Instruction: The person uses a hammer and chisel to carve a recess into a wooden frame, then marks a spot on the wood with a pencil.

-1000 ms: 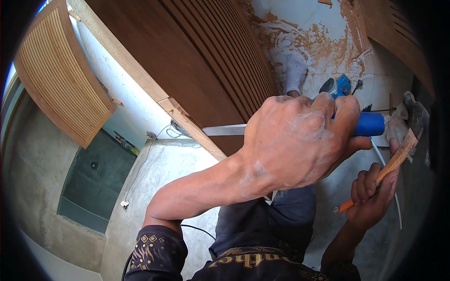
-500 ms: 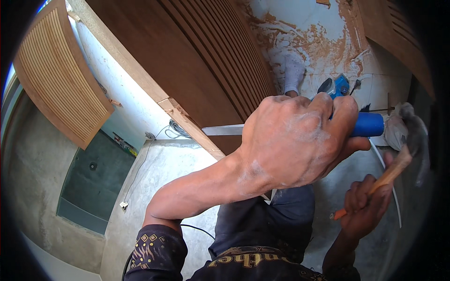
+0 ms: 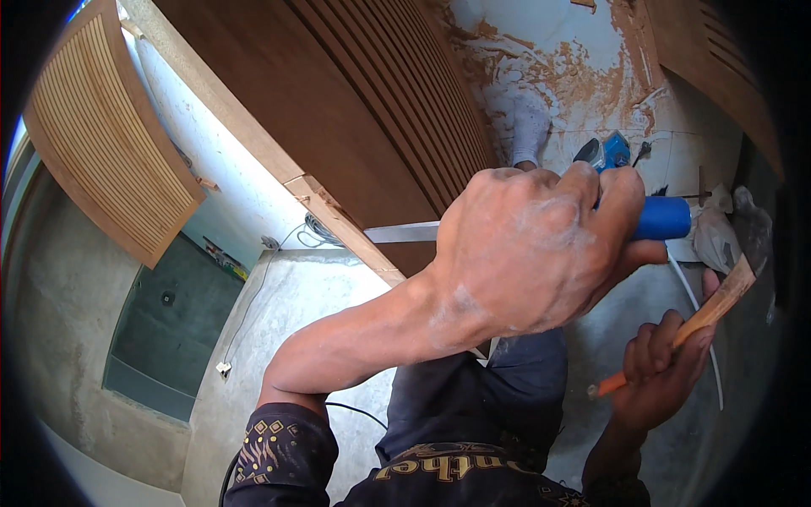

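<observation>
My left hand is closed round the blue handle of a chisel. The chisel's flat metal blade points left, its tip at the narrow edge of a brown wooden door; whether it touches or bites in, I cannot tell. Cut lines and a rough patch mark that edge. Lower right, my right hand grips what looks like a hammer by its wooden handle, orange at the lower end. The handle slants up to the right, apart from the chisel; its head is hard to make out against the dark surroundings.
A slatted wooden panel leans at the left wall. Beyond my hands are a blue power tool and wood shavings on the floor. A coiled cable lies past the door edge, and a plastic bag sits at the right.
My right hand and the hammer have shifted slightly, the handle's upper end moving right, away from the chisel. My left hand and the chisel have hardly moved.
</observation>
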